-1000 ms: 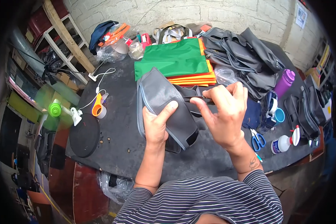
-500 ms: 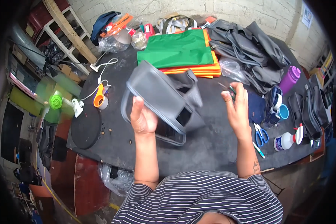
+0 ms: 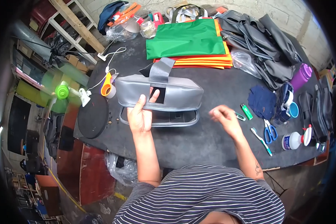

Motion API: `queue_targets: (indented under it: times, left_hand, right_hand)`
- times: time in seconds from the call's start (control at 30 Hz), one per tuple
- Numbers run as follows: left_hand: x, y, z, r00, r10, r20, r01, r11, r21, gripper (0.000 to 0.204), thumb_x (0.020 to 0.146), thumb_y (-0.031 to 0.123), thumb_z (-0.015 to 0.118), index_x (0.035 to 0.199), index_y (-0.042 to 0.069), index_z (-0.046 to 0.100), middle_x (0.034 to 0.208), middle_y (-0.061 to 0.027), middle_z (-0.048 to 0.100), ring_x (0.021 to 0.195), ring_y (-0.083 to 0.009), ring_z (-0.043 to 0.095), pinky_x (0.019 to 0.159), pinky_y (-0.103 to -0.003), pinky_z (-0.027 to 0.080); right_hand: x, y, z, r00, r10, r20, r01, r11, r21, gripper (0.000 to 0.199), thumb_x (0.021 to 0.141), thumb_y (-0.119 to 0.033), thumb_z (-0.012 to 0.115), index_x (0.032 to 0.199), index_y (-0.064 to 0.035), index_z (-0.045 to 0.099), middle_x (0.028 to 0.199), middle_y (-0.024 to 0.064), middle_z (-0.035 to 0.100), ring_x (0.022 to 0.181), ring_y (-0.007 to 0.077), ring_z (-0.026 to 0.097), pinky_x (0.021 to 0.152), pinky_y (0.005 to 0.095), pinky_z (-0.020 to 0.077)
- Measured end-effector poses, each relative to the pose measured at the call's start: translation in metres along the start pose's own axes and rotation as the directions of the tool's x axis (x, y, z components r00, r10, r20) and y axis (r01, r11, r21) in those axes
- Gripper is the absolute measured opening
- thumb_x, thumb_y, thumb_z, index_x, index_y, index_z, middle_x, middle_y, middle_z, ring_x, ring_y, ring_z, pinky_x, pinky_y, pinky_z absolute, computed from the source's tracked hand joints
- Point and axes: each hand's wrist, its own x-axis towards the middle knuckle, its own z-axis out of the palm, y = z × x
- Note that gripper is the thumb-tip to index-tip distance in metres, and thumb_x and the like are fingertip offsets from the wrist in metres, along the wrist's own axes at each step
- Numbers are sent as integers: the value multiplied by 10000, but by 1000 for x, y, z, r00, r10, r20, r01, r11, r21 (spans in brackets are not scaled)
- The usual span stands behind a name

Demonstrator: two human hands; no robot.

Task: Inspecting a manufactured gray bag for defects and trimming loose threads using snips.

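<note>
- the grey bag (image 3: 158,93) lies on its side across the dark table (image 3: 198,142), near the table's middle, its long body running from 9 to 3 o'clock, with a grey strap flap (image 3: 161,70) sticking up at 12 o'clock.
- the left hand (image 3: 140,114) rests on the bag's near edge, fingers spread wide and pointing to 12 o'clock, fingertips touching the bag beside a small black patch (image 3: 159,95).
- the right hand (image 3: 224,116) is at 3 o'clock of the bag, apart from it, blurred; fingers look loosely curled and hold nothing that can be made out.
- just at 3 o'clock of the right hand lie a green lighter (image 3: 246,111) and a small green tool (image 3: 239,116).
- further toward 4 o'clock: blue-handled scissors (image 3: 269,131) and a white spray bottle (image 3: 293,141).
- at 12 o'clock of the bag, a green cloth (image 3: 186,39) lies on a stack of orange sheets (image 3: 205,61).
- at 9 o'clock of the bag sits an orange tape dispenser (image 3: 106,86).
</note>
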Motion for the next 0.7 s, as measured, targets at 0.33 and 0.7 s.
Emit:
queue_targets:
  times: [0.33,0.7]
  left_hand:
    - [-8,-10,-2,998,-63,8,63,996,-56,487,873,-58,478,1337,37,365,1236,-171,501,1152,-335,507,1012,-564,386]
    - [-6,-25,22,998,-35,52,35,999,3,458,870,-40,498,1310,30,391,1197,-160,529,1113,-315,543,1012,-507,405]
  right_hand:
    - [36,2,54,847,298,441,-435,-90,896,341,906,-213,572,1109,53,504,1119,236,555,1079,349,534,983,491,420]
    - [30,-1,24,907,163,388,-397,29,917,176,901,-171,580,962,-6,584,958,175,627,924,275,602,899,417,487]
